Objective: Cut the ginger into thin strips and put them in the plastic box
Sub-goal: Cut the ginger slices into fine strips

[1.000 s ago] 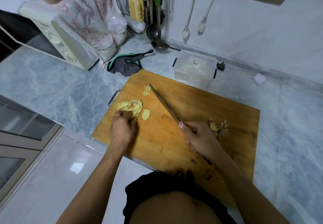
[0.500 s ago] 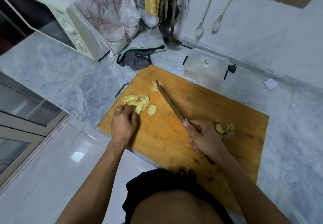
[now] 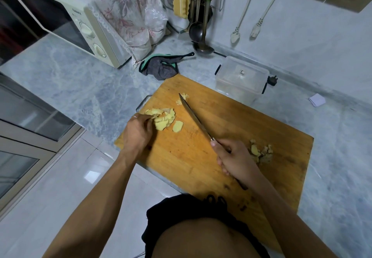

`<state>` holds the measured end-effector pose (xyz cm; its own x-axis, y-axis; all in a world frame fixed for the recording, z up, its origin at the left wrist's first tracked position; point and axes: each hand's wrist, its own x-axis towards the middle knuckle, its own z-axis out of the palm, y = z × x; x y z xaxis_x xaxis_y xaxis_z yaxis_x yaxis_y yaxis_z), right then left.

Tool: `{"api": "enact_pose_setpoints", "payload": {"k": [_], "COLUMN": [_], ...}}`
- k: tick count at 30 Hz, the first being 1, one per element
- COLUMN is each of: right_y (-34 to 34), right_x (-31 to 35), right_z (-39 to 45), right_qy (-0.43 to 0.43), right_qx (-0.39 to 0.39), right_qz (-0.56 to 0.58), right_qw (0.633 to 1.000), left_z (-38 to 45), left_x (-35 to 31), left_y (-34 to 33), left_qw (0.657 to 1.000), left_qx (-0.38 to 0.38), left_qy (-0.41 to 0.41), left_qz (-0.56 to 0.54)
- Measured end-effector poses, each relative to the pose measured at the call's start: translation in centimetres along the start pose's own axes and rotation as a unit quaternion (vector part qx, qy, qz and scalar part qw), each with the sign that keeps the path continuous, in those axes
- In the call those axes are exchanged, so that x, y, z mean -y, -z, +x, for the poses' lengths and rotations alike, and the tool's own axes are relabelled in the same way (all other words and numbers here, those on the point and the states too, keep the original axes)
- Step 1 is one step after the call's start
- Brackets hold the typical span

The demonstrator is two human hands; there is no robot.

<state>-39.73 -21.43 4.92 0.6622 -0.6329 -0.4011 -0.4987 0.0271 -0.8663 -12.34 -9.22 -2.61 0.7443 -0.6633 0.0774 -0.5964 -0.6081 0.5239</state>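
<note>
A pile of pale yellow ginger slices (image 3: 165,117) lies near the left end of the wooden cutting board (image 3: 241,128). My left hand (image 3: 137,129) pinches slices at the near edge of that pile. One loose slice (image 3: 178,126) lies just right of it. My right hand (image 3: 234,158) grips the handle of a knife (image 3: 194,117), whose blade points away toward a few thin ginger strips (image 3: 182,99) by its tip. Ginger peel scraps (image 3: 260,153) lie right of that hand. The clear plastic box (image 3: 240,80) stands lidded behind the board.
A microwave (image 3: 88,32) under a floral cloth sits at the back left. A grey-green cloth (image 3: 161,67) lies behind the board. Ladles and utensils (image 3: 199,28) hang at the wall, with two plugs (image 3: 244,34) dangling. A small white pad (image 3: 317,100) lies at the right.
The view has shifted slightly. My left hand's fingers have moved into the near edge of the slice pile. The knife and my right hand stay nearly where they were.
</note>
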Motion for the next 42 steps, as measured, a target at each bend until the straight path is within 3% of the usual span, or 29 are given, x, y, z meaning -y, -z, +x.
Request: {"api": "enact_pose_setpoints", "payload": {"k": [3,7,10,13,15,18,22,25,28,32,42], "right_y": [-0.1,-0.2,-0.3,-0.3,-0.4,-0.3,0.0,0.2,0.1,0.1,0.2], "right_x": [-0.4,-0.9,-1.4,-1.9,-2.0,-2.1,-2.2,-2.3,-2.2,-2.1,-2.9], "right_z": [-0.1,-0.6,-1.0,-1.5,-1.8,-2.1,-2.4,-2.5,-2.4,-2.3,-2.7], "right_qy": [0.010,0.015,0.013,0.010,0.006,0.002,0.001,0.003,0.009,0.003,-0.015], "right_qx": [-0.007,-0.020,-0.029,-0.034,-0.038,-0.041,-0.043,-0.048,-0.047,-0.048,-0.058], "right_qz": [-0.007,0.000,0.005,0.019,0.033,0.034,0.036,0.038,0.039,0.044,0.064], "right_qw": [1.000,1.000,0.999,0.999,0.999,0.999,0.998,0.998,0.998,0.998,0.996], "left_z": [-1.1,-2.6,-4.5,-6.1,-6.8,-7.0,-5.9,-3.9,-0.8,2.1,2.2], "left_x": [-1.5,-3.7,-5.7,-7.1,-7.2,-6.5,-6.2,-6.2,-6.2,-6.2,-6.3], "left_y": [1.0,1.6,1.3,-0.3,-1.7,-2.7,-1.9,-1.1,-1.3,-2.5,-2.2], "left_qw": [0.986,0.896,0.848,0.828,0.853,0.929,0.944,0.969,0.993,0.996,0.995], "left_qx": [-0.050,-0.003,0.070,0.127,0.152,0.157,0.152,0.078,0.010,0.030,0.065], "left_qy": [0.107,0.295,0.338,0.358,0.344,0.260,0.217,0.144,0.076,0.088,0.071], "left_qz": [-0.121,-0.333,-0.403,-0.412,-0.363,-0.213,-0.197,-0.184,-0.089,0.006,0.017]}}
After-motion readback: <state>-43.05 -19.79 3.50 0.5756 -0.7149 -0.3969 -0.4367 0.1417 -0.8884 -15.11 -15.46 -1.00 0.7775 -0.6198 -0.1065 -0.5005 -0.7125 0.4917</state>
